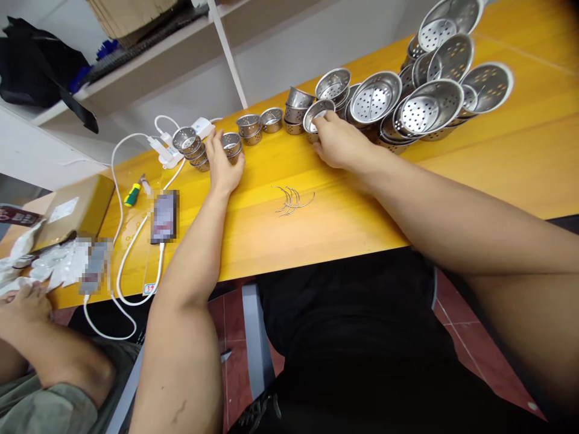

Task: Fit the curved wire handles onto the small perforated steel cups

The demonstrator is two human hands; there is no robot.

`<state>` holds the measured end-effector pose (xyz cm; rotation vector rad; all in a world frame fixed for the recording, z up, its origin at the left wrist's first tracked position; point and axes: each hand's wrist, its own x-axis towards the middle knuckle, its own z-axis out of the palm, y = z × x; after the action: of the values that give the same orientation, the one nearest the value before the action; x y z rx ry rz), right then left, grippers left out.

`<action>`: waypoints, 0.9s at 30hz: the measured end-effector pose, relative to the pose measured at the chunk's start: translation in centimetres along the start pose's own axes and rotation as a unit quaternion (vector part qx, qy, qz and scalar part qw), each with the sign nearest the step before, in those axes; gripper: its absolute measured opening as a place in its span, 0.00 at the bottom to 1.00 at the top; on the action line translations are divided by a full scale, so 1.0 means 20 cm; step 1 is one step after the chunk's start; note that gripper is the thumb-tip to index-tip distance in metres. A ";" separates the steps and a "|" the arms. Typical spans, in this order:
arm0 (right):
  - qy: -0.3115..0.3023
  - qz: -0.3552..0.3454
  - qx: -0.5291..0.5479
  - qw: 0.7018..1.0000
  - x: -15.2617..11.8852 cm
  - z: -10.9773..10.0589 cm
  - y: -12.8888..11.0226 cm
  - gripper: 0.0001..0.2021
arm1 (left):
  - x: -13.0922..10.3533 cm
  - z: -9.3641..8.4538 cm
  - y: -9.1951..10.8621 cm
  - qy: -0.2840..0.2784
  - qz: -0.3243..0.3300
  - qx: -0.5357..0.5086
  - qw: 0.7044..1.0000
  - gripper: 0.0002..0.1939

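My left hand (225,166) is curled around a short stack of small perforated metal cups (232,144), thumb on the near right side and fingers on the left. My right hand (338,140) pinches the rim of another perforated metal cup (318,110), its fingertips reaching inside. That cup sits close in front of a tilted stack of cups (294,113). Between my forearms, several thin curved metal wires (293,202) lie in a loose bunch on the yellow table (266,241).
Stacks of larger perforated cups (420,114) crowd the right. Left are another cup stack (186,140), a power strip (169,155), white cables, a phone (163,217), a screwdriver (132,194) and a cardboard box (76,208). A co-worker's hand (27,307) rests at the far left.
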<state>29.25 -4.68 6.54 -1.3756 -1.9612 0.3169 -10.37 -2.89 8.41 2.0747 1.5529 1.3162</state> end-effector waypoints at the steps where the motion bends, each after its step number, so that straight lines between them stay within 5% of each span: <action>1: 0.010 0.000 0.001 1.000 0.02 0.02 0.02 0.14 | -0.01 0.01 0.02 -0.007 0.005 -0.006 1.000 0.49; 9: -0.026 0.028 -0.095 0.995 0.04 -0.08 -0.10 0.19 | -0.04 0.00 0.07 0.012 0.024 0.008 1.000 0.47; 13: -0.024 0.025 -0.043 0.998 -0.01 -0.15 -0.26 0.20 | -0.06 -0.04 0.16 0.049 0.111 0.025 0.992 0.48; 16: -0.028 -0.050 0.004 0.998 -0.07 -0.18 -0.38 0.14 | -0.11 0.00 0.26 -0.001 0.155 -0.010 0.988 0.53; 19: -0.063 -0.140 0.109 0.982 -0.14 -0.16 -0.48 0.16 | -0.18 0.08 0.35 -0.094 0.079 -0.096 0.988 0.55; 23: -0.081 -0.137 0.198 0.967 -0.21 -0.08 -0.57 0.22 | -0.23 0.14 0.40 -0.145 0.061 -0.156 0.975 0.59; 27: -0.097 -0.126 0.246 0.956 -0.23 -0.05 -0.59 0.22 | -0.20 0.10 0.42 -0.147 0.026 -0.167 0.975 0.63</action>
<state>22.27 -13.73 12.12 -0.7909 -2.0039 0.7820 -3.54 -9.19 10.66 1.9943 1.0795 1.1316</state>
